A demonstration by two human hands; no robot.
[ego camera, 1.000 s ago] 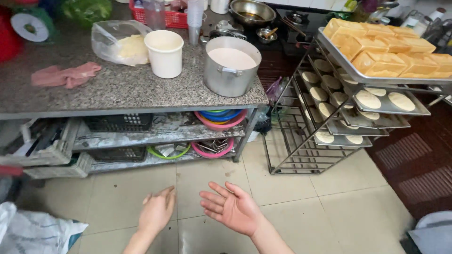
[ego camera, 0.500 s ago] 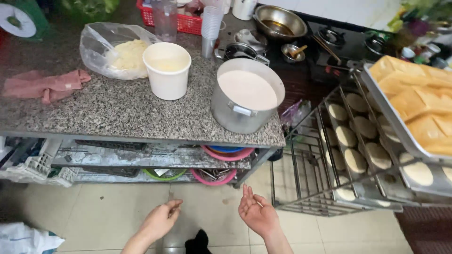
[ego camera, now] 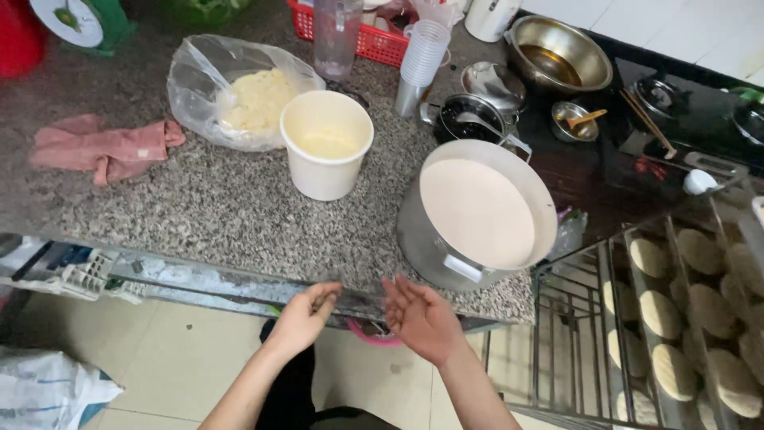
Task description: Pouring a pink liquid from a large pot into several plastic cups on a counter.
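Head view, the only one: both hands empty, held in front of the near edge of the speckled grey granite counter (ego camera: 199,215), touching nothing. Left hand (ego camera: 306,318) is loosely curled, fingertips pinched together, nothing gripped; right hand (ego camera: 422,318) is open, palm up, fingers relaxed. My read: a between-steps moment, hands poised just short of the counter. Nearest thing is the large round steel pot (ego camera: 469,219), just beyond the right hand at the counter's near right end, filled nearly to the rim with a smooth pale pinkish-white batter or liquid; side handle faces the person. Any lift of that pot looks like a two-handed job, kept level, since it's so full. Left of it, mid-counter, a white plastic bucket (ego camera: 326,143), a shallow layer of pale cream stuff at the bottom. Behind it a clear plastic bag (ego camera: 231,91) holding yellowish crumbly dough or flour. Far left: crumpled pink cloth (ego camera: 103,147). Far side: red plastic basket (ego camera: 366,40), stack of clear plastic cups (ego camera: 422,52), steel mixing bowl (ego camera: 561,52) with brownish liquid at the bottom. Right: wire rack (ego camera: 589,334) with trays of round pale dough discs (ego camera: 664,310).
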